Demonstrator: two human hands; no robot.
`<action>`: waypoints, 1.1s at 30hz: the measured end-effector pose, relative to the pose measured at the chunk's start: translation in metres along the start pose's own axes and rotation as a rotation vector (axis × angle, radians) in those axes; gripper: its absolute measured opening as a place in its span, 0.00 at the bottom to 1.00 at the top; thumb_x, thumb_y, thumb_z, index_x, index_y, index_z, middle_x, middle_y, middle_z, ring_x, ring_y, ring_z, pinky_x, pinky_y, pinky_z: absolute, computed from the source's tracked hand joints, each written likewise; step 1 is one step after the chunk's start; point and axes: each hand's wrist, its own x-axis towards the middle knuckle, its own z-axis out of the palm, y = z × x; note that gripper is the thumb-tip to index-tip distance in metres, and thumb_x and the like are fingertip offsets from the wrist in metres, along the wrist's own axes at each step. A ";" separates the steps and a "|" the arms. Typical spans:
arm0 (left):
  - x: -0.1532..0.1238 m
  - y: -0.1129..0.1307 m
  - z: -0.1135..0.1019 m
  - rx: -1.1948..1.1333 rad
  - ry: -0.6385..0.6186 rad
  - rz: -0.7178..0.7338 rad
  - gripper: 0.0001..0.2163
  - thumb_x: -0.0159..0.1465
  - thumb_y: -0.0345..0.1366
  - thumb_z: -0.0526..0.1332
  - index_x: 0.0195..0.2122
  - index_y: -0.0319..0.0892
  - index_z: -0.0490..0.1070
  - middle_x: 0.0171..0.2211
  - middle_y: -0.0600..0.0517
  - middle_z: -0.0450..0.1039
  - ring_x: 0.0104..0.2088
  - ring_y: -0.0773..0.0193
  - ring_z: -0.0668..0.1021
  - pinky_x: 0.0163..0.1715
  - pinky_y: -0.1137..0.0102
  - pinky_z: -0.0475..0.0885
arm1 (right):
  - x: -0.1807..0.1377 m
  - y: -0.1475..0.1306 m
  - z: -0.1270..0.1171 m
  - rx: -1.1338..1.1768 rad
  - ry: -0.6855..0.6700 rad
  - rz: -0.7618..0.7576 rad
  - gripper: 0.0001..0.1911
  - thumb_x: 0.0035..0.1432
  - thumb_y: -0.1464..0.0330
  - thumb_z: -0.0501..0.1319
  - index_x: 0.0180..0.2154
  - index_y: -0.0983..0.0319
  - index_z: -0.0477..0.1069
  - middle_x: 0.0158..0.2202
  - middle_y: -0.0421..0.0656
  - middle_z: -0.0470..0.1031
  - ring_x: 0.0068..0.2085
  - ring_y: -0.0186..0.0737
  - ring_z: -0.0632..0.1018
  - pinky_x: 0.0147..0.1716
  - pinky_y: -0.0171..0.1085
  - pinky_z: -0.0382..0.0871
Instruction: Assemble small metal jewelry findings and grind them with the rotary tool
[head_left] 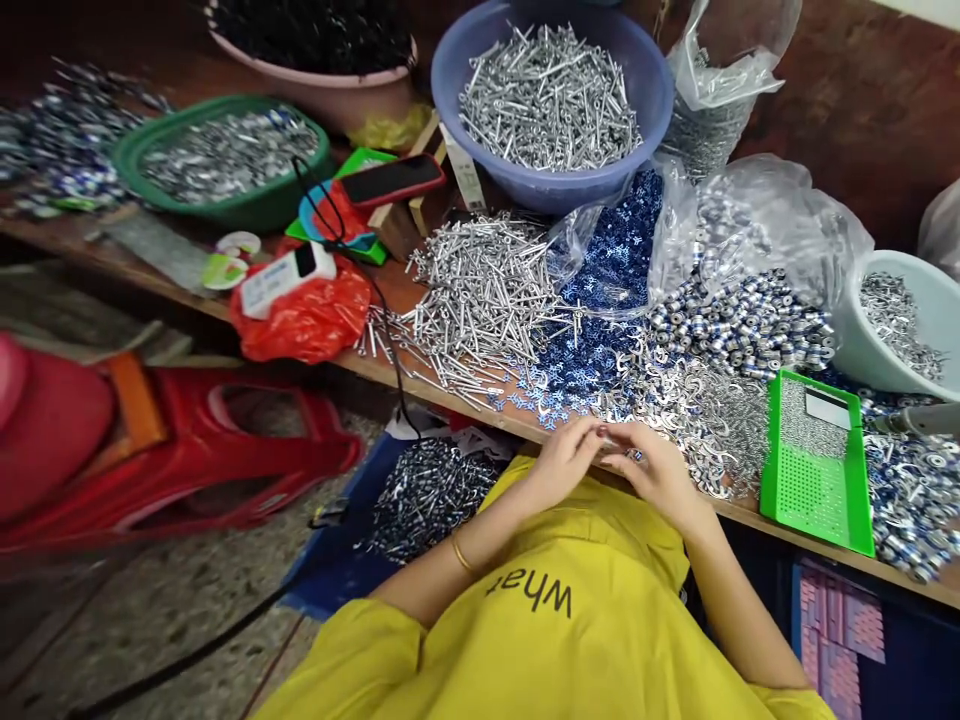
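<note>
Metal pins (551, 95) fill the blue basin (645, 75); beads fill the green bowl (127, 155).

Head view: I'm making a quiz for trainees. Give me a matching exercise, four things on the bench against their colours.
Things:
1. basin of metal pins
2. perforated tray
3. phone
4. bag under the white device

Colours:
A. green
B. orange-red
C. blue-purple
D. black screen, red edge

Pairs: 1-C, 2-A, 3-D, 4-B
</note>
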 end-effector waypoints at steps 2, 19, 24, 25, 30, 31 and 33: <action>-0.001 -0.012 -0.015 -0.169 0.151 -0.143 0.18 0.68 0.51 0.54 0.38 0.41 0.72 0.35 0.49 0.73 0.36 0.61 0.73 0.38 0.68 0.69 | 0.019 0.003 0.008 0.062 0.055 0.036 0.14 0.66 0.64 0.59 0.52 0.56 0.67 0.42 0.44 0.77 0.40 0.41 0.78 0.41 0.43 0.75; -0.005 -0.039 -0.051 -0.628 0.280 -0.126 0.22 0.66 0.55 0.56 0.44 0.40 0.71 0.29 0.52 0.65 0.25 0.71 0.63 0.24 0.74 0.56 | 0.098 0.036 0.067 -0.607 -0.026 -0.067 0.12 0.67 0.64 0.56 0.46 0.60 0.75 0.45 0.48 0.74 0.44 0.49 0.68 0.43 0.45 0.61; -0.002 -0.036 -0.052 -0.574 0.292 -0.163 0.23 0.66 0.57 0.54 0.44 0.41 0.71 0.28 0.53 0.62 0.25 0.70 0.64 0.24 0.74 0.58 | 0.101 0.038 0.065 -0.612 -0.040 -0.071 0.12 0.68 0.64 0.55 0.40 0.60 0.76 0.43 0.48 0.75 0.42 0.48 0.68 0.43 0.45 0.62; -0.002 -0.036 -0.052 -0.553 0.306 -0.171 0.23 0.66 0.57 0.53 0.44 0.41 0.71 0.28 0.53 0.62 0.26 0.69 0.65 0.24 0.74 0.58 | 0.102 0.037 0.064 -0.599 -0.037 -0.068 0.12 0.68 0.65 0.55 0.40 0.60 0.76 0.42 0.48 0.75 0.43 0.47 0.68 0.43 0.45 0.62; -0.004 -0.036 -0.051 -0.486 0.331 -0.202 0.22 0.66 0.57 0.53 0.45 0.43 0.70 0.30 0.53 0.64 0.31 0.68 0.68 0.31 0.75 0.65 | 0.103 0.032 0.060 -0.589 -0.069 -0.043 0.09 0.66 0.66 0.56 0.39 0.61 0.74 0.42 0.49 0.75 0.44 0.48 0.69 0.45 0.46 0.64; -0.004 -0.035 -0.050 -0.480 0.324 -0.202 0.22 0.66 0.57 0.53 0.45 0.43 0.71 0.31 0.53 0.64 0.31 0.68 0.68 0.32 0.75 0.66 | 0.103 0.029 0.059 -0.564 -0.067 -0.048 0.09 0.66 0.67 0.56 0.38 0.61 0.74 0.42 0.49 0.75 0.44 0.48 0.70 0.45 0.46 0.65; -0.003 -0.032 -0.047 -0.485 0.302 -0.186 0.22 0.67 0.57 0.53 0.44 0.43 0.71 0.30 0.53 0.64 0.31 0.68 0.68 0.31 0.75 0.66 | 0.099 0.023 0.055 -0.446 0.024 -0.065 0.09 0.66 0.67 0.56 0.37 0.60 0.74 0.42 0.48 0.75 0.45 0.47 0.72 0.46 0.46 0.67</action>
